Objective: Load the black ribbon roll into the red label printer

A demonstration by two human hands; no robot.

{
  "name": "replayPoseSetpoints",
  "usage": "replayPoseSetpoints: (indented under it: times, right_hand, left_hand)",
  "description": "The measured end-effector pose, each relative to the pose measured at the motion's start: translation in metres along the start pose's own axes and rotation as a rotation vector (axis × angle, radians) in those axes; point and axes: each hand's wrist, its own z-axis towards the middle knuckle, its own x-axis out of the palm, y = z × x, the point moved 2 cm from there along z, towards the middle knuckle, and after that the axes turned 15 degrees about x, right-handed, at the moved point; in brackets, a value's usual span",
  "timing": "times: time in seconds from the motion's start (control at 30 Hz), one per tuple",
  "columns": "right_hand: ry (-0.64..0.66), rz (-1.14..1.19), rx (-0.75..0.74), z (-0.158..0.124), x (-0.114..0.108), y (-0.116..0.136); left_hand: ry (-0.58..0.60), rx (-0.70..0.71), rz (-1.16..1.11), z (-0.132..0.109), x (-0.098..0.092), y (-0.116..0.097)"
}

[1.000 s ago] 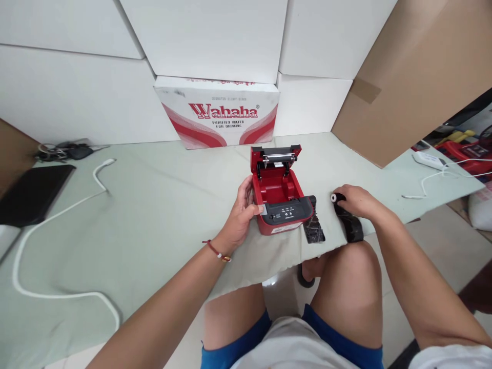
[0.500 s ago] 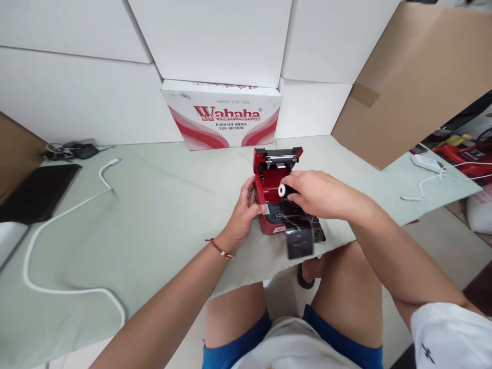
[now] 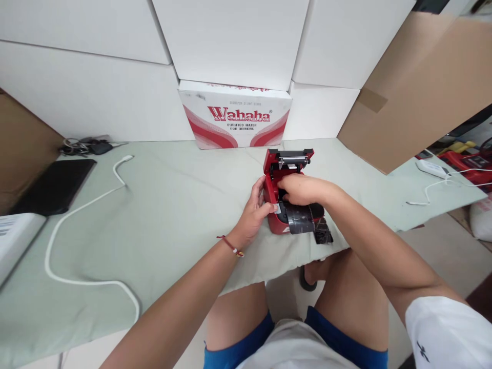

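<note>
Pale green tablecloth [image 3: 172, 215]; black strip [image 3: 300, 220] just brought over red label printer [image 3: 275, 224], clasped by left hand [image 3: 253, 214]; right hand [image 3: 303, 189] sunk inside, grip hidden, can't tell tbh.

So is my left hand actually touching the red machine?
Touching: the head view shows your left hand against the side of the red machine, thumb over its edge.

White-and-red rectangular cardboard carton [image 3: 238, 119] is standing before large white rectangular blocks [image 3: 234, 41]; long white cable [image 3: 88, 282] is curving over pale-green tablecloth [image 3: 172, 205].
</note>
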Motion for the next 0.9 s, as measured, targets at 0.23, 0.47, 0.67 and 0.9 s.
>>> replayPoseSetpoints:
  times: [0.23, 0.47, 0.67, 0.9]
  right_hand:
    - [-0.661, 0.528, -0.24, -0.077, 0.045, -0.031]
    - [-1.019, 0.436, -0.273, -0.111, 0.134, -0.017]
    - [-1.11, 0.492, -0.257, -0.097, 0.14, -0.029]
    - [-1.096, 0.517, -0.358, -0.084, 0.131, -0.048]
  left_hand:
    - [0.002, 0.018, 0.009, -0.004, 0.0, -0.004]
    - [-0.122, 0.003, 0.13, -0.013, 0.0, -0.011]
    - [-0.225, 0.109, 0.336, 0.028, -0.005, -0.036]
    - [-0.201, 0.14, 0.35, 0.086, 0.007, -0.058]
